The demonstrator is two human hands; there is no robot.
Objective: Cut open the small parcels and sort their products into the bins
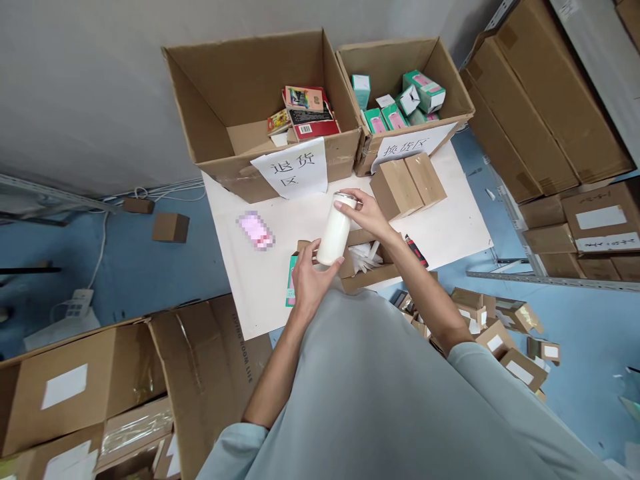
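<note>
I hold a white cylindrical bottle (334,233) over a small white table (260,280). My left hand (309,280) grips its lower end. My right hand (364,210) is closed around its silver cap end. Under the bottle lies an opened small cardboard box (367,263) with white paper inside, and a teal packet (291,283) peeks out beside my left hand.
Two big open cartons stand at the table's far edge: the left one (240,100) holds books, the right one (440,60) holds teal boxes. Each bears a paper sign. Two small brown boxes (409,183), a blurred pink item (256,230) and a red-black tool (417,251) lie on the table. Cartons crowd the floor.
</note>
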